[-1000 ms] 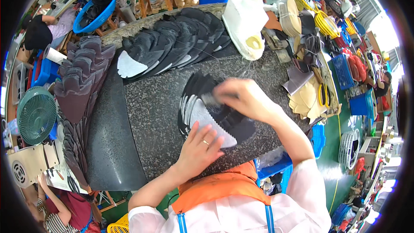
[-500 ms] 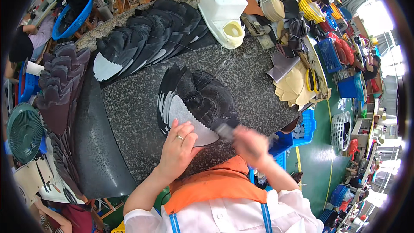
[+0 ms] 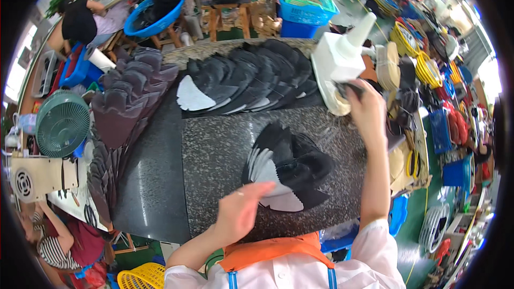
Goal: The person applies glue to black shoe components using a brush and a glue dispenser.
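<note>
My right hand point(image 3: 368, 111) is closed around a short dark brush point(image 3: 350, 90), held at the open cup of a white glue pot point(image 3: 338, 64) at the table's far right. The fingers hide part of the brush and of the cup. My left hand point(image 3: 245, 210), somewhat blurred, hovers with fingers stretched out at the left edge of a fanned pile of black cut pieces point(image 3: 308, 163). The topmost, a pale grey piece with a toothed edge point(image 3: 282, 199), lies by its fingertips. Under the pile is a speckled dark stone slab point(image 3: 214, 166).
A long row of overlapping black pieces point(image 3: 241, 75) lies along the far edge. Brown pieces point(image 3: 120, 104) are stacked at the left, near a green fan point(image 3: 62, 123). Yellow-handled scissors point(image 3: 413, 164) lie at the right. A person point(image 3: 80, 21) sits at the far left.
My right hand has gone from the pile up to the glue pot with the brush. My left hand has shifted back off the pale piece. The whole view has swung.
</note>
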A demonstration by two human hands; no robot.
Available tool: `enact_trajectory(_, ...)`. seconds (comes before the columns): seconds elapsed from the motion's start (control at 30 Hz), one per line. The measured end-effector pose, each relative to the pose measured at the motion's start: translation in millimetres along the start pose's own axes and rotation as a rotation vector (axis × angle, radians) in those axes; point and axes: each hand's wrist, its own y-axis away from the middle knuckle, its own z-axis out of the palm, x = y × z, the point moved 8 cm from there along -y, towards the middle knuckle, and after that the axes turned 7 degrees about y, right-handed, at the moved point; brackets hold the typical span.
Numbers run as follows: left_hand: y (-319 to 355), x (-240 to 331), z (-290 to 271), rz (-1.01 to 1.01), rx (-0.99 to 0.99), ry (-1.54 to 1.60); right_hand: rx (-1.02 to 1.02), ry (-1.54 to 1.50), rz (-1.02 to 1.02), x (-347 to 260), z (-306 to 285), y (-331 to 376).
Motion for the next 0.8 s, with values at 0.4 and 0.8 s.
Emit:
enact_trajectory(0.4,-100.5,-129.7,-186.9,-0.03,0.666,0.694,0.023,0.045,-0.206,51.0,34.1,14.8)
enact_trajectory(0.8,27.8,-25.8,78.1,0.332,-0.295,-0.466,-0.338,-0.235,-0.52,-92.8,27.1,78.3)
